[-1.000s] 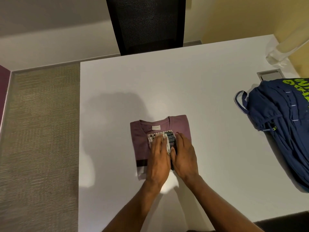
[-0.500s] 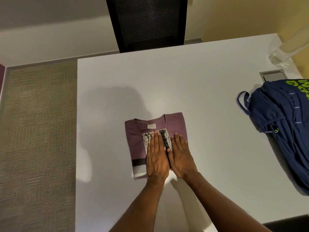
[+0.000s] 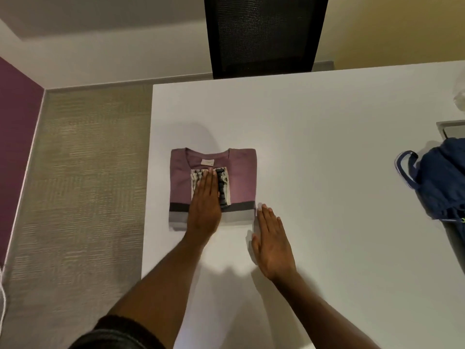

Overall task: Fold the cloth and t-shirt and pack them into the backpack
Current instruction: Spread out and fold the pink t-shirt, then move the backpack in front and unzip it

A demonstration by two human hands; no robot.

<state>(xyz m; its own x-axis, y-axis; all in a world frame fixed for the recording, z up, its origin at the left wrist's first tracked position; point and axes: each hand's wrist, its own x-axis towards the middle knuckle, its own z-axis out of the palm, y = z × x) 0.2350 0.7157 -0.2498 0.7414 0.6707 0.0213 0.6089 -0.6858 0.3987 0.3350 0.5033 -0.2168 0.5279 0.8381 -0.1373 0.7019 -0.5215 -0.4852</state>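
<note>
A folded purple t-shirt (image 3: 241, 177) with a dark and a grey band along its near edge lies on the white table (image 3: 314, 137). On top of it sits a small folded cloth (image 3: 224, 185), cream with black stripes. My left hand (image 3: 205, 205) lies flat on the cloth, fingers straight. My right hand (image 3: 273, 241) rests flat on the table just right of the t-shirt's near right corner, holding nothing. The dark blue backpack (image 3: 442, 182) lies at the right edge of the table, partly cut off by the frame.
A black mesh chair (image 3: 263, 34) stands behind the table's far edge. A grey metal hatch (image 3: 451, 127) is set into the tabletop beyond the backpack. Carpet (image 3: 83, 197) runs along the table's left side.
My right hand has slid off the cloth and t-shirt to the table on the right. My left hand stays pressed on the cloth. The view has shifted, so the backpack sits farther right.
</note>
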